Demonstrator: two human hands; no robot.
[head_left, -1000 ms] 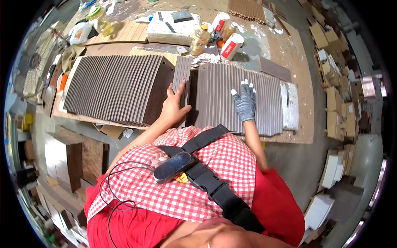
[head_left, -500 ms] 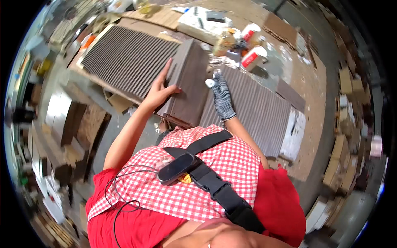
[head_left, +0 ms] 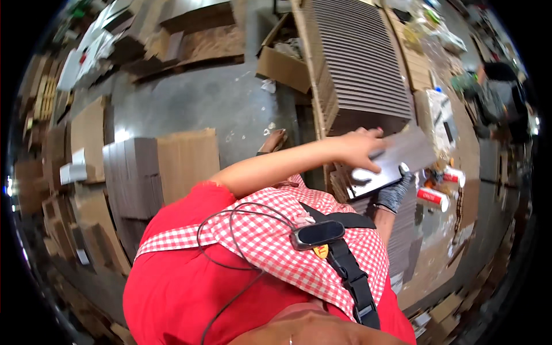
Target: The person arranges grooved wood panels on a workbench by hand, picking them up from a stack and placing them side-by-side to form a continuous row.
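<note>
A flat grey-brown board (head_left: 409, 150) with a shiny face lies tilted between my hands, in front of a row of boards. My right hand (head_left: 394, 192), in a grey knitted glove with bare or white-covered fingertips, grips its near edge with the thumb on top. Over the board's left part, my bare left hand (head_left: 357, 149) is spread with fingers apart and slightly blurred; whether it touches the face is unclear. Beyond stands a long row of similar brown boards (head_left: 359, 54) on edge. More boards (head_left: 397, 230) lie under and beside my right forearm.
On the workbench (head_left: 468, 167) at right stand two red-and-white cans (head_left: 432, 198) and a white block (head_left: 437, 123). An open cardboard box (head_left: 284, 72) sits on the floor ahead. At left are stacked boards (head_left: 132, 178) and cardboard. Another person (head_left: 500, 98) is at far right.
My view has swung left. The board that stood upright by my left hand is now tilted flatter, and my right hand has come from the lower boards to its edge.
</note>
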